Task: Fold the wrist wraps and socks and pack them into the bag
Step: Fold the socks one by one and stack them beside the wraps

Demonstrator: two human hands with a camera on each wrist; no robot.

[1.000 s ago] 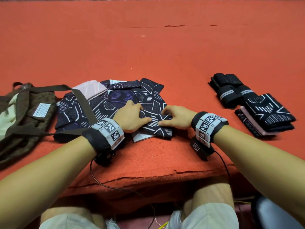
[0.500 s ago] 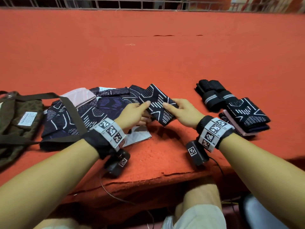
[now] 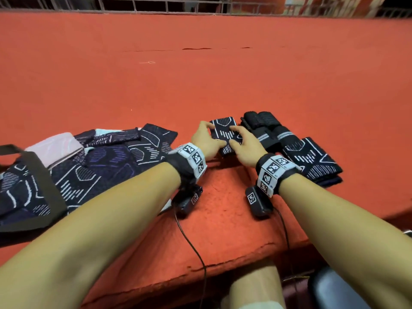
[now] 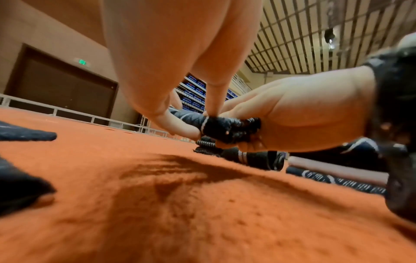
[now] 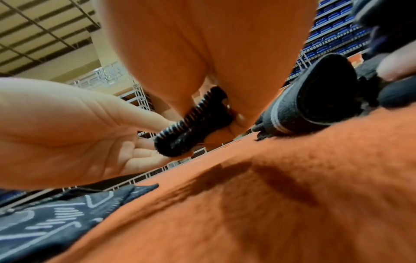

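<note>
1. Head view: the left hand (image 3: 206, 139) and the right hand (image 3: 245, 144) both grip a folded navy sock with white line pattern (image 3: 224, 130), one on each side edge, above the orange carpeted surface (image 3: 223, 74).
2. Just right of the right hand lie the rolled black wrist wraps with grey stripes (image 3: 265, 128), and nearer the person than those a stack of folded navy patterned socks (image 3: 312, 159).
3. Left of the left hand spreads a loose heap of unfolded navy patterned socks (image 3: 107, 157); a dark olive bag strap (image 3: 40, 181) crosses its left end. The bag itself is cut off at the frame edge.
4. Left wrist view: the left hand (image 4: 180, 89) pinches the folded sock (image 4: 216, 128) with thumb under and finger on top; the right hand (image 4: 303, 113) clasps its other end. The sock is held clear of the carpet (image 4: 180, 213), with the wraps (image 4: 252, 158) beyond.
5. Right wrist view: the right hand (image 5: 213, 62) holds the sock's (image 5: 193, 124) ribbed edge; the left hand's (image 5: 67, 124) fingers curl beneath it. A rolled wrap (image 5: 310, 106) sits just right.
</note>
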